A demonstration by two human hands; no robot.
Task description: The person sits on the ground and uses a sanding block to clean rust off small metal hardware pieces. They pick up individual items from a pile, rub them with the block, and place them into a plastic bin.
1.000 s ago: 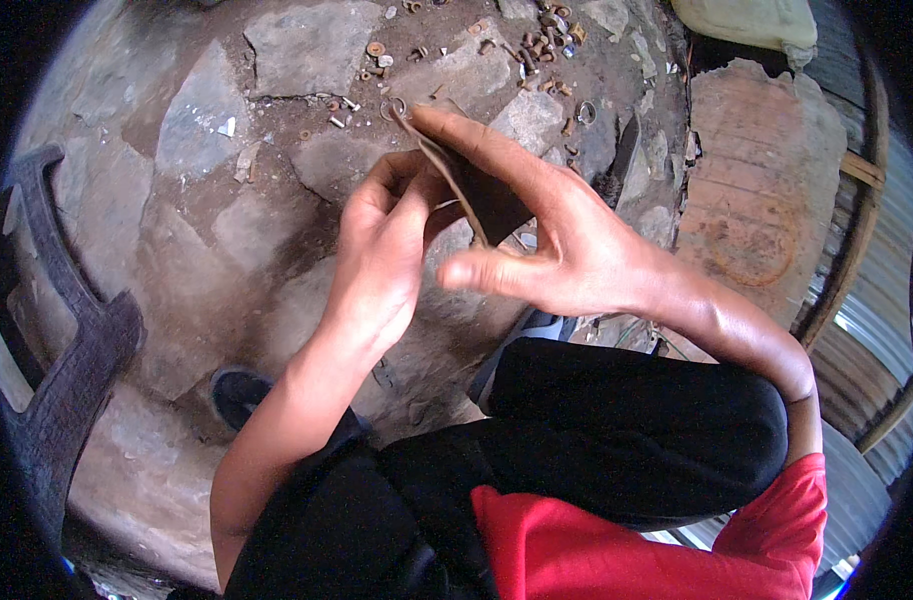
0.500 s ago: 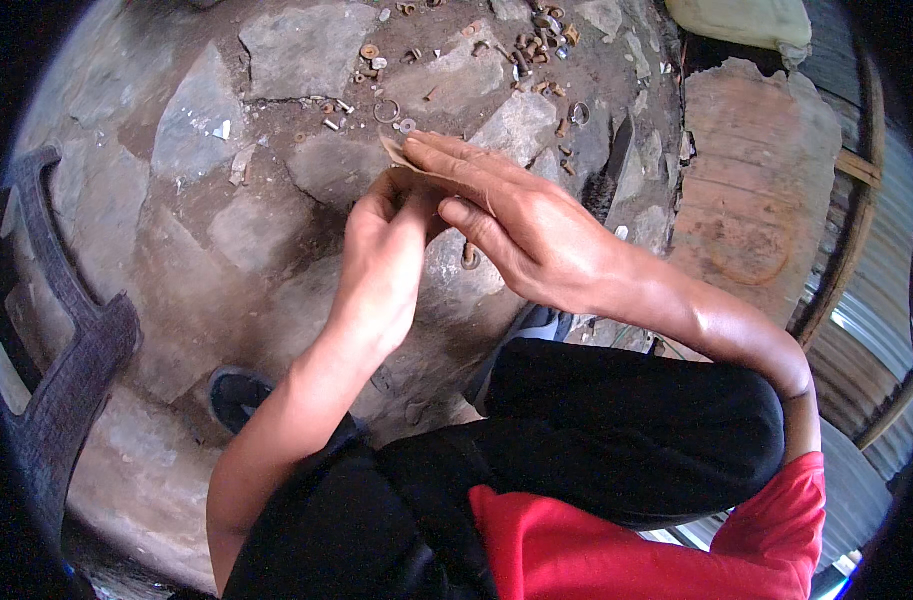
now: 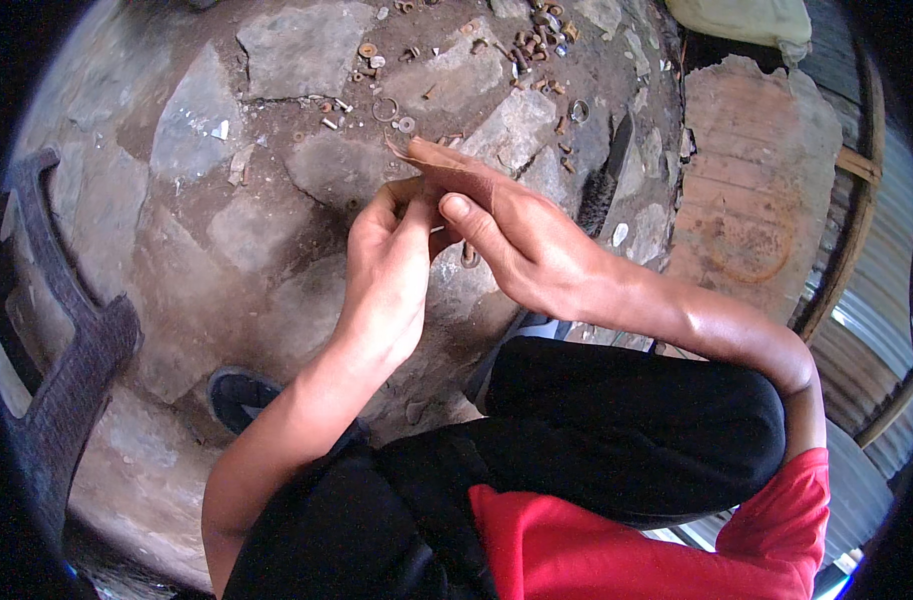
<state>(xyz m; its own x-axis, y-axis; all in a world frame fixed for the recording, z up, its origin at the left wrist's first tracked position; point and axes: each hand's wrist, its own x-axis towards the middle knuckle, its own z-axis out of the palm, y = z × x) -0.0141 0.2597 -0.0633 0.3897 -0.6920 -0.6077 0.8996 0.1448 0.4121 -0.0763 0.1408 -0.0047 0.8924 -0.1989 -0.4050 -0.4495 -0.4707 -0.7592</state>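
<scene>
My right hand lies with its fingers stretched out over a thin brown sheet, which looks like folded sandpaper, pressed against its palm side. Under it, my left hand is closed, with thumb and fingers pinched together just below the sheet. What the left fingers hold is hidden by the right hand. A small rusty piece with a ring-shaped end shows below the right thumb; I cannot tell whether it is held or lies on the ground.
Rusty bolts and nuts lie scattered on the stone floor, with a washer and a metal ring nearer. A dark bristly tool lies right, beside a rusty sheet. A dark chair frame stands left.
The right hand has slid and tilted slightly downward over the left, so less of its back shows. The left hand has shifted a little to the right.
</scene>
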